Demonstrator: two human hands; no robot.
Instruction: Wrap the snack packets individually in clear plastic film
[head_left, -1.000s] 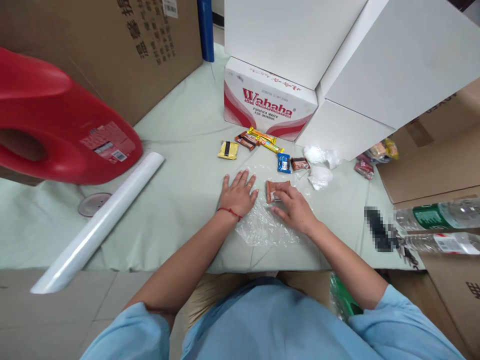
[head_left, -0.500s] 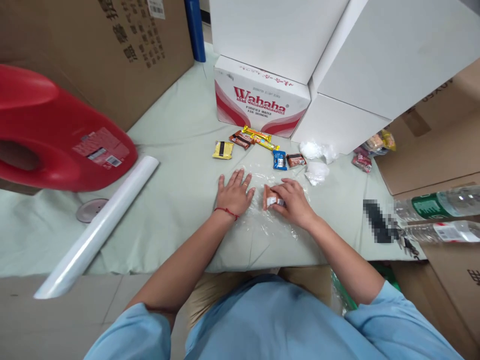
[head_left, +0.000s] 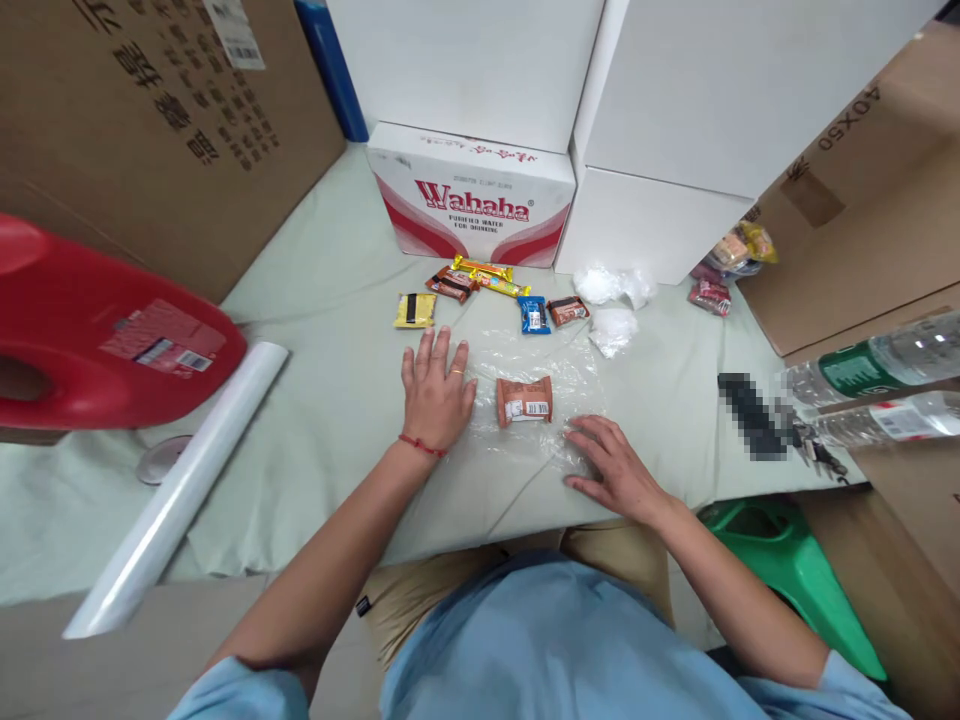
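Note:
A brown wrapped snack [head_left: 524, 401] lies on a sheet of clear plastic film [head_left: 491, 450] spread over the cloth. My left hand [head_left: 437, 392] rests flat at the film's left edge, fingers spread, holding nothing. To the right of the snack is my right hand [head_left: 611, 465], with its fingers apart over the film's edge and nothing in them. Behind the film sit a yellow packet [head_left: 415, 310], a brown packet [head_left: 452, 283], two yellow snack bars [head_left: 500, 285], a blue packet [head_left: 534, 315] and another brown packet [head_left: 568, 310].
Crumpled clear film [head_left: 615, 331] lies right of the packets. A Wahaha box [head_left: 472, 205] and white boxes stand behind. On the left are a red jug [head_left: 150, 340] and a white roll [head_left: 180, 485]; on the right, plastic bottles [head_left: 892, 415] and keys [head_left: 821, 455].
My right hand has let go of the brown wrapped snack, leaving it on the film, and has drawn back toward me. The whole view has shifted somewhat.

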